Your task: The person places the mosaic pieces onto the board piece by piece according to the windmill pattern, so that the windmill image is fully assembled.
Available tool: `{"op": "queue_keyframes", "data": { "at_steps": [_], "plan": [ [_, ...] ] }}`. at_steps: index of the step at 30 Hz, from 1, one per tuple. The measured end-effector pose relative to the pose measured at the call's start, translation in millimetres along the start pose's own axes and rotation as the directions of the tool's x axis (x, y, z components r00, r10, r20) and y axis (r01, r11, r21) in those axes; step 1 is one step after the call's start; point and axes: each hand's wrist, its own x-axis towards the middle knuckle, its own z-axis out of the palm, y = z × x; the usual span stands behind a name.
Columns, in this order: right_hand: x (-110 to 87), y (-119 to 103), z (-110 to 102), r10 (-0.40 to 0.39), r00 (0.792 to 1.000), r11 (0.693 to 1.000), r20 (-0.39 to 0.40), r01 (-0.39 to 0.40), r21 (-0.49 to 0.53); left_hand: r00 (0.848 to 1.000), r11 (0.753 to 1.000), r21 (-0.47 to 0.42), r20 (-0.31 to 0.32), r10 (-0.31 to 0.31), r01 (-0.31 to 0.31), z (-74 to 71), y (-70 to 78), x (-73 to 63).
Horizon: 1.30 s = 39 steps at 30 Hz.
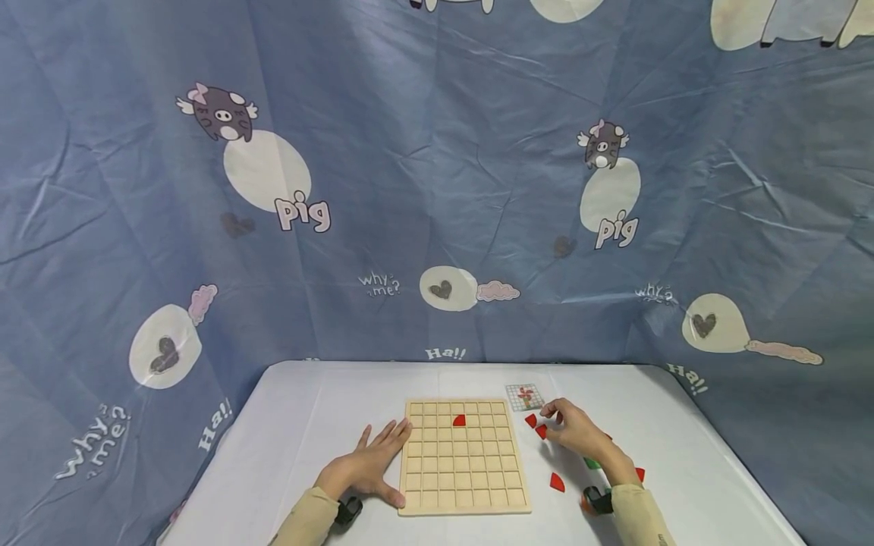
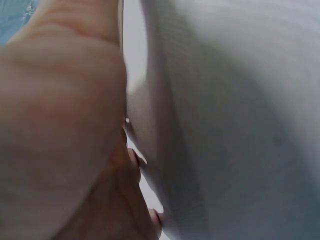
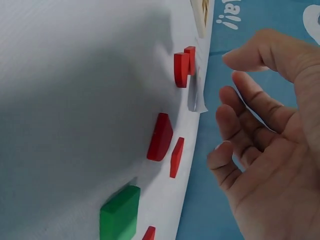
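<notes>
A square wooden grid board (image 1: 460, 478) lies on the table with one red quarter-circle piece (image 1: 460, 420) in an upper cell. My left hand (image 1: 372, 462) is spread flat along the board's left side, thumb and fingertips at its edge. Past the board's right side, my right hand (image 1: 580, 436) hovers over loose pieces with its fingers loosely bent. The right wrist view shows a gap between thumb and fingers and nothing held. Nearest its fingertips are two red pieces (image 1: 536, 426). Below the palm in that view lie a darker red piece (image 3: 160, 137) and a green block (image 3: 120, 215).
A small gridded picture card (image 1: 524, 397) lies beyond the board's upper right corner. Another red piece (image 1: 557, 482) is right of the board, and one more red piece (image 1: 640, 474) sits beyond the right wrist. A blue printed curtain (image 1: 437, 189) surrounds the white table (image 1: 273, 425).
</notes>
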Motion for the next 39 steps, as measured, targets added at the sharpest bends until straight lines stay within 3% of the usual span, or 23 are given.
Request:
{"op": "queue_keyframes", "data": {
  "at_steps": [15,28,39],
  "plan": [
    [0.9,5,12,0.075,0.996,0.994,0.053,-0.07,-0.084,1.0,1.0,0.0,0.004,0.009,-0.009,2.0,1.0,-2.1],
    [3.3,2,13,0.056,0.997,0.99,0.049,-0.049,-0.132,1.0,1.0,0.01,-0.004,0.002,-0.002,0.6,1.9,-2.2],
    [2.6,-6,11,0.199,0.978,0.965,0.067,-0.184,-0.188,1.0,1.0,-0.008,-0.005,0.016,-0.016,-1.7,0.7,-2.6]
  ]
}}
